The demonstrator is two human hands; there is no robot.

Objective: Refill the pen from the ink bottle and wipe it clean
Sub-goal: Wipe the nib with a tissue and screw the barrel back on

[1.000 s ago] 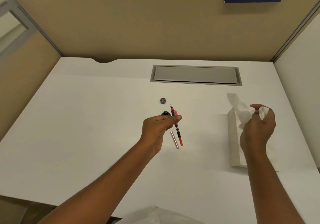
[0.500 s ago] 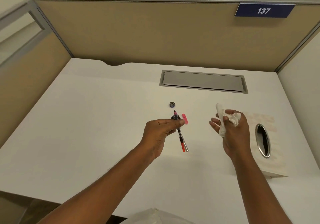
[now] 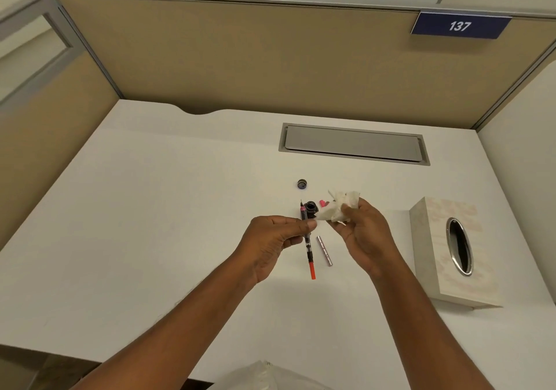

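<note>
My left hand (image 3: 275, 237) pinches a thin pen (image 3: 308, 248) near its upper end, nib pointing away, its orange tail toward me. My right hand (image 3: 362, 233) holds a crumpled white tissue (image 3: 340, 207) just right of the pen's tip, close to touching my left thumb. The small open ink bottle (image 3: 311, 207) stands on the desk right behind the pen. Its dark cap (image 3: 301, 183) lies a little farther back. A silver pen barrel (image 3: 324, 250) lies on the desk between my hands. A small pink piece (image 3: 322, 203) lies beside the bottle, partly hidden by the tissue.
A white tissue box (image 3: 445, 254) with an oval metal opening stands at the right. A grey cable hatch (image 3: 353, 144) is set into the white desk (image 3: 150, 224) at the back. Beige partition walls enclose the desk. Something pale shows at the near edge (image 3: 264, 377).
My right hand pulled a tissue out of the box and carried it left to the pen tip. My left hand kept holding the pen over the bottle.
</note>
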